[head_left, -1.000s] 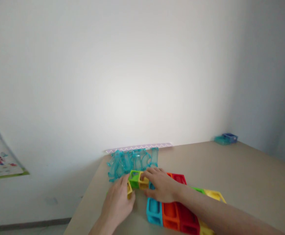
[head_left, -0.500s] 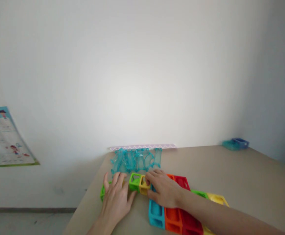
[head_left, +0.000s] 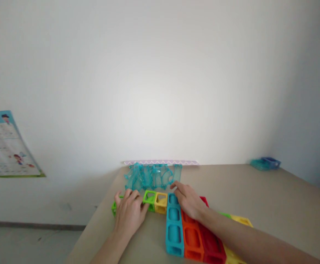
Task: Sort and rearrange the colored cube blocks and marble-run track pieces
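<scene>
My left hand [head_left: 129, 212] is bent over a low row of open-frame toy blocks. A green block [head_left: 114, 209] shows beyond its outer fingers, and its thumb is against another green block [head_left: 149, 197]. A yellow block [head_left: 161, 200] continues that row up to the far end of a blue block strip [head_left: 174, 234]. My right hand [head_left: 188, 201] lies over the far end of the orange blocks [head_left: 192, 238], its fingers reaching left past the blue strip's end. Red blocks [head_left: 210, 244] and yellow blocks [head_left: 242, 220] are partly hidden under my right forearm.
Translucent blue-green plastic pieces [head_left: 157, 176] lie behind the blocks, before a patterned strip [head_left: 161, 162] along the wall. A dark blue tray [head_left: 271, 162] and a teal piece [head_left: 259, 164] sit in the back right corner. A poster [head_left: 7, 146] hangs at left.
My right hand has come off the yellow block and moved up and right, uncovering the blue strip's far end. My left hand stays at the green blocks. The view has shifted slightly.
</scene>
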`<state>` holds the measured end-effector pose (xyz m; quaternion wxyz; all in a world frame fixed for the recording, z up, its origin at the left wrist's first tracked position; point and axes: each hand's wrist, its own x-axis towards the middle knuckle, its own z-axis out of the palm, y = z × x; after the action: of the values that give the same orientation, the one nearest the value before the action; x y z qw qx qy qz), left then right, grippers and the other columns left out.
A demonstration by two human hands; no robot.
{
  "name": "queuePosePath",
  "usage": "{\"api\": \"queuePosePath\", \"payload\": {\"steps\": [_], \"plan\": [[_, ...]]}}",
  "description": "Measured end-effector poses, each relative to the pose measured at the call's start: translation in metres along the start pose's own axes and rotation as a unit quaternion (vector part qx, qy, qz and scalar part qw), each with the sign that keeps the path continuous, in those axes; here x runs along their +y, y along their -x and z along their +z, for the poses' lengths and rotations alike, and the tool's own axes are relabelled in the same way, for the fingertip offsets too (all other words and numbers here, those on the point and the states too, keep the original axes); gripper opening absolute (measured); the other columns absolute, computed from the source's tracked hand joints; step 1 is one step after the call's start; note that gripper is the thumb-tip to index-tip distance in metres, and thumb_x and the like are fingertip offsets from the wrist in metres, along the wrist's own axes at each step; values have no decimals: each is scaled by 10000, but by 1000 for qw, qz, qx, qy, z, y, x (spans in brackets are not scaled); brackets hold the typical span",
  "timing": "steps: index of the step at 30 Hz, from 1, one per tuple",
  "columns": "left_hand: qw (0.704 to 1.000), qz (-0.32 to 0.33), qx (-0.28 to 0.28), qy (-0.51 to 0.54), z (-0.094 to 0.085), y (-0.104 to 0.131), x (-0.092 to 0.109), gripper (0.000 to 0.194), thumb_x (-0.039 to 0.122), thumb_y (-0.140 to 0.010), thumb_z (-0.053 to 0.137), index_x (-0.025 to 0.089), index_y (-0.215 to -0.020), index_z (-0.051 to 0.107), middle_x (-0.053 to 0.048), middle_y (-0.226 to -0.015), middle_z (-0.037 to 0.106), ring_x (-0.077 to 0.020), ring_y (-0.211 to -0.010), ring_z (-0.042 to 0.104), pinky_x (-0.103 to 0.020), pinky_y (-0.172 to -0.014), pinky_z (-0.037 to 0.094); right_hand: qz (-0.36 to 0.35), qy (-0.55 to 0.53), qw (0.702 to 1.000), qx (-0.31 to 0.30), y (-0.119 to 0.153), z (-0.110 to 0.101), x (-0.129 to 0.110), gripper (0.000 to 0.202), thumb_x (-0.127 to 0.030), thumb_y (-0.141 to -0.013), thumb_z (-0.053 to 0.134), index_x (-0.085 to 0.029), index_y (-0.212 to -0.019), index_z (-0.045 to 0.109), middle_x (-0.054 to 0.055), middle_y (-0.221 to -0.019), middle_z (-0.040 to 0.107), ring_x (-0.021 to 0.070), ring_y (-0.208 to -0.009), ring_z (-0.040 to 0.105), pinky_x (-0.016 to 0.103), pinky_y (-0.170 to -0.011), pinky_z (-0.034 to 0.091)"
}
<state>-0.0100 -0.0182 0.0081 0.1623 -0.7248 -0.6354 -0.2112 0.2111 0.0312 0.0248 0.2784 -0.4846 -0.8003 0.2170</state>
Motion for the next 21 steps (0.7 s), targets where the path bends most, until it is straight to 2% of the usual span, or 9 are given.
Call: {"api": "queuePosePath", "payload": {"steps": [6, 13, 17, 21], "plan": [[1000, -16, -3, 5, 1, 0, 0, 203, 214, -808, 552, 207, -658, 689, -55, -808, 667, -255, -899, 542, -573, -948, 241, -8, -15, 1000, 3, -1, -1, -1, 326, -205, -905, 295, -176, -996, 607, 50, -834, 657, 188, -815, 587, 278, -749, 380], [999, -32, -7, 12, 0, 1, 0, 162, 236, -780, 607, 235, -662, 719, -37, -780, 663, -256, -900, 549, -573, -965, 242, -15, -17, 1000, 4, 0, 1, -1, 349, -240, -920, 279, -178, -962, 620, 54, -879, 671, 195, -858, 598, 291, -773, 399], [999, -43, -1, 6, -3, 3, 4, 180, 225, -791, 588, 228, -677, 728, -46, -811, 671, -260, -912, 546, -586, -970, 230, -32, 12, 999, -3, -1, 3, -4, 370, -229, -924, 263, -159, -1003, 618, 67, -915, 684, 191, -862, 612, 288, -777, 417], [1000, -31, -1, 5, -2, 6, 4, 203, 223, -797, 566, 229, -666, 722, -48, -815, 673, -262, -910, 545, -602, -980, 206, -47, 33, 998, -7, -1, -13, -9, 372, -202, -905, 292, -154, -1019, 643, 82, -981, 690, 194, -938, 611, 297, -855, 418]]}}
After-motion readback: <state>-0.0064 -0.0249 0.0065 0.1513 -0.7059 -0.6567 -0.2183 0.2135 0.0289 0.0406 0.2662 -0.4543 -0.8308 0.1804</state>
